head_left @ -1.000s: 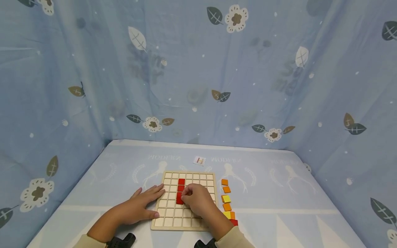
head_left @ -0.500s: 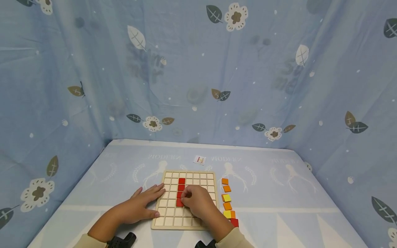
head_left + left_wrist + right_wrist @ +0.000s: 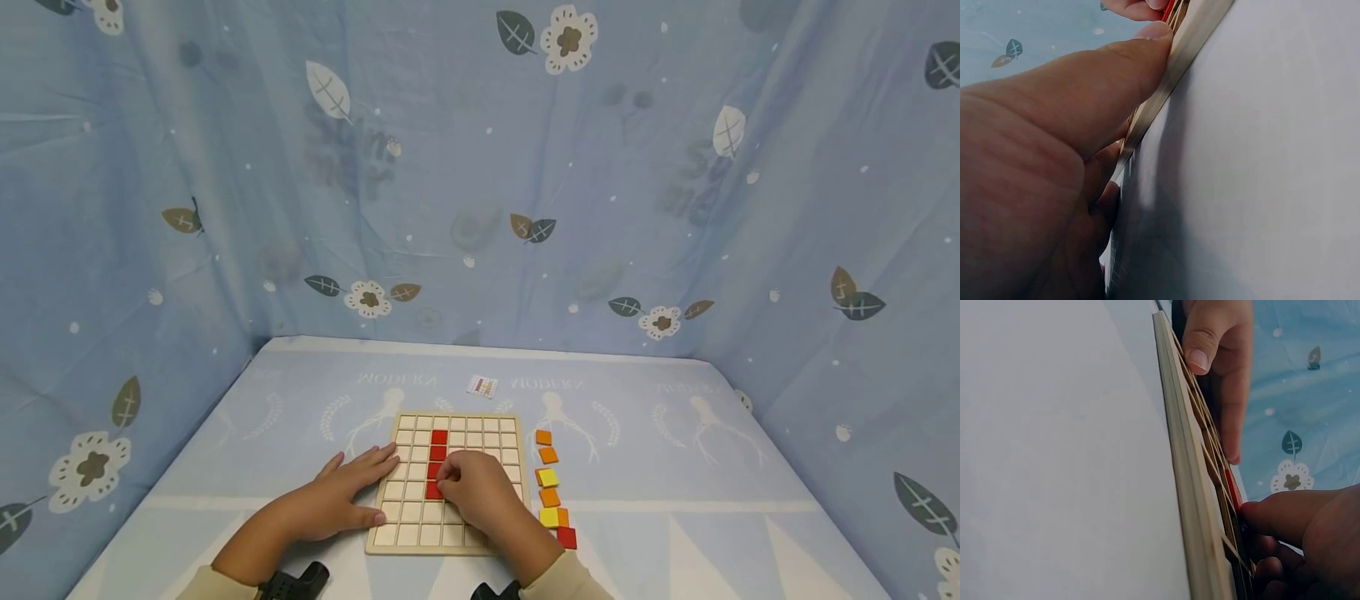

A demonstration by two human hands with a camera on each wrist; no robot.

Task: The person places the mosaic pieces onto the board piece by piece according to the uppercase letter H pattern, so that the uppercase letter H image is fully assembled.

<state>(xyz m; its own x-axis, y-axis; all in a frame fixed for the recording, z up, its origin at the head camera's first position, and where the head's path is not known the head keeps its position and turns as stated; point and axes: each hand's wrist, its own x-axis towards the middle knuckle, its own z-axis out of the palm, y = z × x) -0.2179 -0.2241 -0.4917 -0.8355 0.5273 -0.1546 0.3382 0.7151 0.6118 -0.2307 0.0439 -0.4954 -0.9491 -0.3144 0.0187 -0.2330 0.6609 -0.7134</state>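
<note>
The left hand lies spread at the left edge of the wooden grid board; in the left wrist view its thumb rests along the rim. Several red tiles form a column in the board's squares. With fingers curled, the right hand pinches at the right side of the lowest red tile, partly covering it. The right wrist view shows the thumb against a red tile in the grid; the fingers beneath are partly hidden.
Right of the board lie orange tiles, yellow tiles and a red tile in a loose column. A small printed card lies beyond the board. A patterned blue curtain hangs behind the table.
Since one second ago, the lowest red tile has come down into line below the others, and the right hand has lowered slightly with it. The left hand has stayed in place.
</note>
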